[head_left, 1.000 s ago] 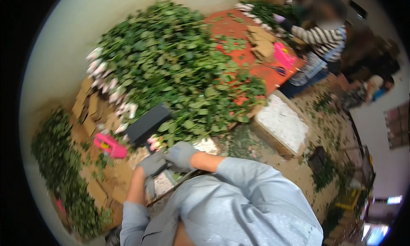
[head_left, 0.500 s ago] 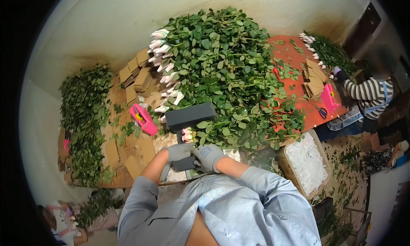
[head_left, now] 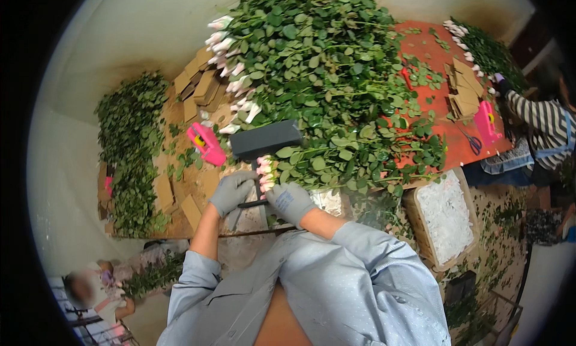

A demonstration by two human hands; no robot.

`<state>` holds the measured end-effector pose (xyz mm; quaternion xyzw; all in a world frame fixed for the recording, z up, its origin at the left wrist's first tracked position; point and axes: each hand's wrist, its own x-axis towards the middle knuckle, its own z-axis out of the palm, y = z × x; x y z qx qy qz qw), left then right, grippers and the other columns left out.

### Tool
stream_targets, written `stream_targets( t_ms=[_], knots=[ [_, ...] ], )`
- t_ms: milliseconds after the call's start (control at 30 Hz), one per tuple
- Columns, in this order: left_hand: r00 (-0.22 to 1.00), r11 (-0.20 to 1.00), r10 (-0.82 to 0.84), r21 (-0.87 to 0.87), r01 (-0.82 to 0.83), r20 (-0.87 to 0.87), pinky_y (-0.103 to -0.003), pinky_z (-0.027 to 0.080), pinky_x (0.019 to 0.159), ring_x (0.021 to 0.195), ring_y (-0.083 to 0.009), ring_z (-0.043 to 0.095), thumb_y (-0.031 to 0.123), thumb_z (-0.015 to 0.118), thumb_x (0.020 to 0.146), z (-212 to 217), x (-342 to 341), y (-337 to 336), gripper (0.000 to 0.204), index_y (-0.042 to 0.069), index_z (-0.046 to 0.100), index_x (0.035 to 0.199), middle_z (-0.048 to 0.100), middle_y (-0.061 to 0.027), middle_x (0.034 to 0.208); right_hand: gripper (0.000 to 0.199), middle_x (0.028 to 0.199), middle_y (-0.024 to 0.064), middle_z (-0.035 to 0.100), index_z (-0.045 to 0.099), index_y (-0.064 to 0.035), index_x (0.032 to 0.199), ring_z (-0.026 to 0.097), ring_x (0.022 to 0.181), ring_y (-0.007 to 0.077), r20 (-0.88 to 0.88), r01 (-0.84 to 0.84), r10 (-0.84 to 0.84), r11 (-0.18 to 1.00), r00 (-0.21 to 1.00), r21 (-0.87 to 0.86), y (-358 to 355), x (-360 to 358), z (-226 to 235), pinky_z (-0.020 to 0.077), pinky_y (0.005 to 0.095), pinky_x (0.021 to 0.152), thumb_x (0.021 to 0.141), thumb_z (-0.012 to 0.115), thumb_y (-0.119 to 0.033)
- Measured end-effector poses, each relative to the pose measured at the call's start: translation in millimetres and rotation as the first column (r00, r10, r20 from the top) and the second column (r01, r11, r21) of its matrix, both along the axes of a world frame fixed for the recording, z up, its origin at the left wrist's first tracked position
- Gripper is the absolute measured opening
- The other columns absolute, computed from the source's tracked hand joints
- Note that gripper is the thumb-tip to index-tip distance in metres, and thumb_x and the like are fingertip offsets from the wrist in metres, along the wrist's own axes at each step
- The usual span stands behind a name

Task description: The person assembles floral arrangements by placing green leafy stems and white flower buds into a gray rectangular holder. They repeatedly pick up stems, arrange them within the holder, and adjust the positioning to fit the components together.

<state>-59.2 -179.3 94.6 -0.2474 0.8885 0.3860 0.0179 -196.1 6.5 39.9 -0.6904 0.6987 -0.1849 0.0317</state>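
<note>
A short row of pale pink and cream roses (head_left: 266, 173) lies with its heads between my gloved hands and its leafy stems running right. My left hand (head_left: 233, 193), in a grey glove, is closed beside the heads, its fingertips near a dark strip. My right hand (head_left: 290, 202), also gloved, curls at the near side of the bunch; its fingertips are partly hidden. Between my hands a dark panel (head_left: 254, 204) shows as a thin edge. Just beyond the roses sits a long dark grey block (head_left: 266, 141).
A large rose pile (head_left: 318, 76) covers the table's far side. To the left are a pink tape dispenser (head_left: 206, 144), cardboard pieces (head_left: 205, 88) and more greenery (head_left: 129, 154). At right stand a crate of white scraps (head_left: 445, 217), scissors (head_left: 471, 143) and a person in striped sleeves (head_left: 537, 115).
The dark panel, flat between my hands before, now shows only its edge. My hands have moved apart, and more rose heads show between them. The whole view has shifted.
</note>
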Motion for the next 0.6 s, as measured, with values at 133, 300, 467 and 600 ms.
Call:
stream_targets(
  t_ms=[133,300,467,600],
  knots=[
    [0.972,0.986,0.156,-0.034,-0.164,-0.173,-0.036,0.052,0.096,0.107,-0.0289,0.070,0.020,0.060,0.097,24.6,6.7,-2.8,0.030,-0.001,0.072,0.116,0.073,-0.0180,0.116,0.015,0.095,0.0058,0.063,0.062,-0.0126,0.103,0.063,0.090,0.0235,0.032,0.031,-0.032,0.999,0.999,0.015,7.6,-1.0,20.0,0.0451,0.0394,0.077,0.089,0.061,-0.019],
    [0.919,0.971,0.236,0.032,-0.239,-0.315,-0.036,0.052,0.095,0.103,-0.0264,0.070,0.014,0.061,0.097,23.1,34.4,-7.5,0.025,-0.002,0.073,0.112,0.073,-0.0163,0.111,0.039,0.110,0.0128,0.060,0.058,-0.0043,0.117,0.057,0.110,0.0295,0.064,0.166,-0.159,0.979,0.985,-0.120,21.7,13.2,38.3,0.0433,0.0442,0.095,0.088,0.068,-0.027],
    [0.897,0.965,0.253,0.026,-0.261,-0.363,-0.031,0.054,0.086,0.097,-0.0175,0.067,0.011,0.057,0.097,-1.5,77.7,-2.2,0.025,-0.006,0.072,0.109,0.072,-0.0129,0.107,0.056,0.128,0.0188,0.056,0.054,0.0001,0.129,0.051,0.125,0.0367,0.143,0.227,-0.199,0.949,0.970,-0.218,40.8,54.2,40.3,0.0372,0.0528,0.110,0.080,0.073,-0.020],
    [0.842,0.902,0.431,0.130,-0.412,-0.324,-0.034,0.054,0.081,0.085,-0.0235,0.069,0.009,0.061,0.094,-28.6,105.8,12.5,0.017,-0.004,0.072,0.099,0.072,-0.0140,0.097,0.050,0.124,0.0175,0.057,0.056,-0.0020,0.127,0.055,0.119,0.0373,0.340,0.175,-0.091,0.959,0.936,-0.223,45.3,99.7,36.4,0.0423,0.0517,0.104,0.082,0.071,-0.018]
  ],
)
